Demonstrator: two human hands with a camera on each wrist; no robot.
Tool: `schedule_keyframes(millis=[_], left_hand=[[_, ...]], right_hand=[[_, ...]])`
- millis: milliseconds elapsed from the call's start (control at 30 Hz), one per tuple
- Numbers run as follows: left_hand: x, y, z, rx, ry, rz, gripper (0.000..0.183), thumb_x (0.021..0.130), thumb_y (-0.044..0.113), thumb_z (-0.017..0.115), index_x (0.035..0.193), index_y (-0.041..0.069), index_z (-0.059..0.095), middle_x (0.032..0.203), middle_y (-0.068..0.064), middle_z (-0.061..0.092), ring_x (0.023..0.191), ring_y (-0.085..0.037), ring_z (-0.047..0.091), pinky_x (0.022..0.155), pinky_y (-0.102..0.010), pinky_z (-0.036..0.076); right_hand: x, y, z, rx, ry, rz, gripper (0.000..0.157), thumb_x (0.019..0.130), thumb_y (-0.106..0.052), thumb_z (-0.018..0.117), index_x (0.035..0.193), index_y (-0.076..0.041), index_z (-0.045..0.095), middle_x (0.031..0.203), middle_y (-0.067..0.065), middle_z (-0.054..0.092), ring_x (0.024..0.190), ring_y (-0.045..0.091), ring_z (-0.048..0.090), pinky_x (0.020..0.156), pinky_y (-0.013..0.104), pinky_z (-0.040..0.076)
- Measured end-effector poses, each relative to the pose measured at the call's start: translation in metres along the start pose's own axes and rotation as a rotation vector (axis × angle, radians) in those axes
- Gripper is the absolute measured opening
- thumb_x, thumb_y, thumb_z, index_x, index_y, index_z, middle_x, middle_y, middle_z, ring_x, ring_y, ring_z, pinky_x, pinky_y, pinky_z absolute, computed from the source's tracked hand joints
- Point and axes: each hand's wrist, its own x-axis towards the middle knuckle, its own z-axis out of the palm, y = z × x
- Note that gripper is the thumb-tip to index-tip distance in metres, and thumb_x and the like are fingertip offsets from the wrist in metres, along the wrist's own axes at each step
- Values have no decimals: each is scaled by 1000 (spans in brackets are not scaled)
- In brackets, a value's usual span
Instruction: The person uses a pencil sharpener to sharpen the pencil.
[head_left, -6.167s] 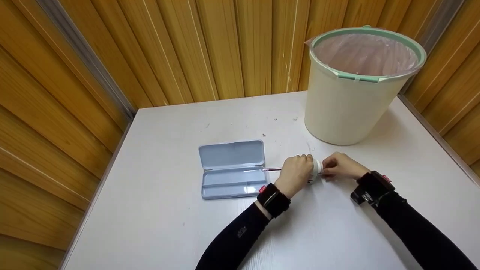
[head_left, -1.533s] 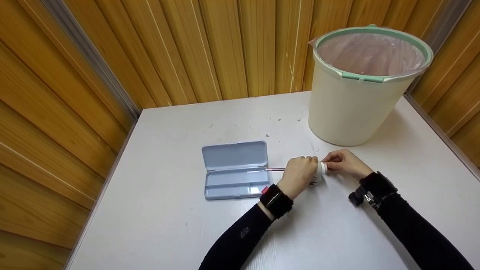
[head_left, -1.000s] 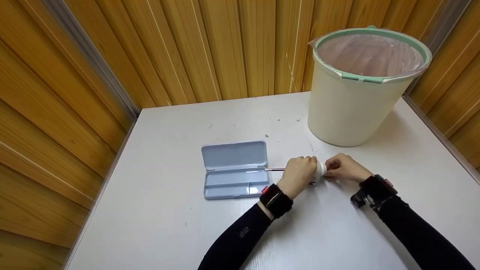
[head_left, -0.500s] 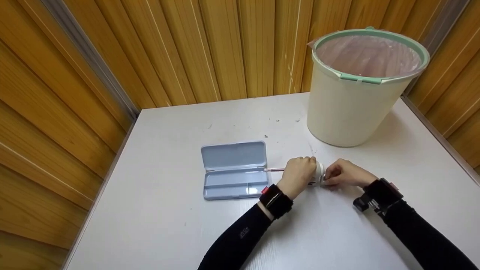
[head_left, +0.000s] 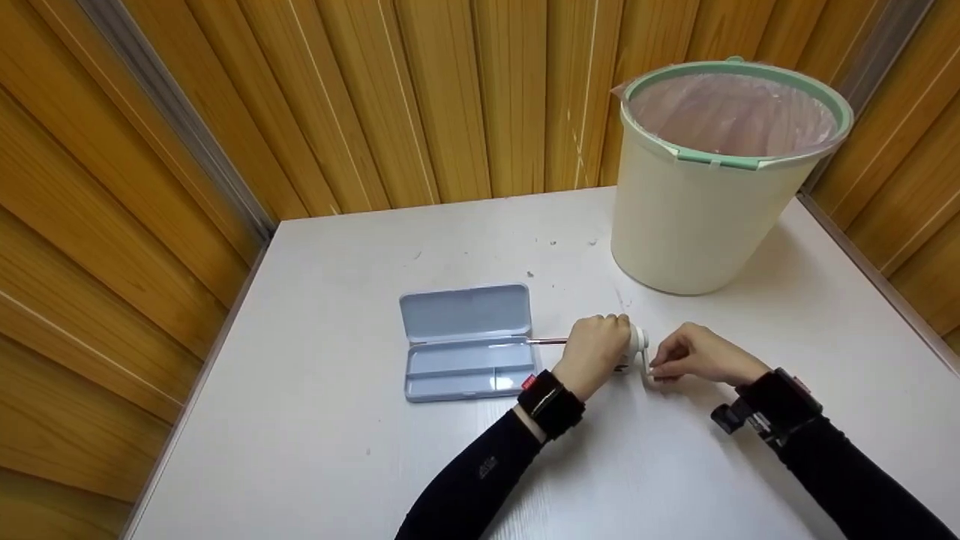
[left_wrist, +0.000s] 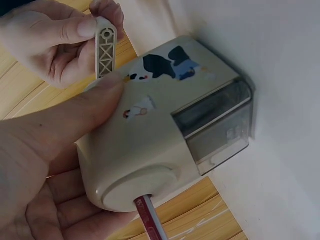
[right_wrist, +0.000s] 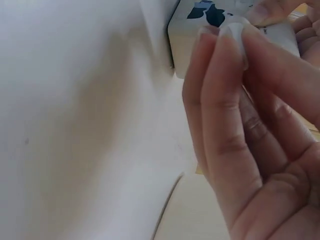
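A white crank pencil sharpener (left_wrist: 145, 120) with cartoon stickers and a clear shavings drawer (left_wrist: 220, 130) stands on the table, mostly covered in the head view. My left hand (head_left: 596, 346) grips its body, thumb over one side and fingers under the other. A dark red pencil (head_left: 549, 341) sticks out of its front hole, pointing left toward the pencil case. With thumb and fingers my right hand (head_left: 697, 356) pinches the knob of the crank handle (left_wrist: 105, 47), which points down toward the front in the head view. The pencil's tip is hidden inside the sharpener.
A light blue pencil case (head_left: 469, 360) lies with its lid up, left of the sharpener; the pencil's end reaches its right edge. A cream bin (head_left: 682, 217) with a green rim and pink liner stands at the back right. Small dark shavings (head_left: 530, 274) dot the white table.
My right hand has turned the crank: its handle swings from behind the fingers to pointing down and the hand shifts slightly right and nearer. My left hand and the pencil stay nearly in place.
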Motion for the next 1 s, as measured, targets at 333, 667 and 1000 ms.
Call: schedule_keyframes(millis=[333, 667, 1000], left_hand=[[0, -1, 0, -8, -3, -3, 10, 88, 17, 64, 92, 19, 73, 78, 9, 71, 64, -6, 67, 52, -22, 53], [1, -1, 1, -27, -16, 4, 9, 87, 15, 64, 91, 19, 72, 78, 8, 71, 64, -6, 67, 53, -22, 53], [0, -2, -1, -24, -19, 12, 7, 86, 15, 67, 90, 19, 71, 79, 8, 71, 66, -7, 67, 54, -22, 53]], right_hand=[[-6, -16, -1, -82, 52, 5, 13, 85, -4, 72, 87, 9, 71, 83, 21, 74, 68, 4, 67, 66, 21, 56], [-12, -27, -3, -148, 112, -26, 8, 85, -3, 72, 86, 5, 71, 84, 16, 74, 69, 4, 66, 66, 22, 56], [-8, -46, -15, -241, 286, -48, 8, 84, -5, 74, 85, 3, 73, 84, 17, 74, 68, 1, 66, 66, 18, 54]])
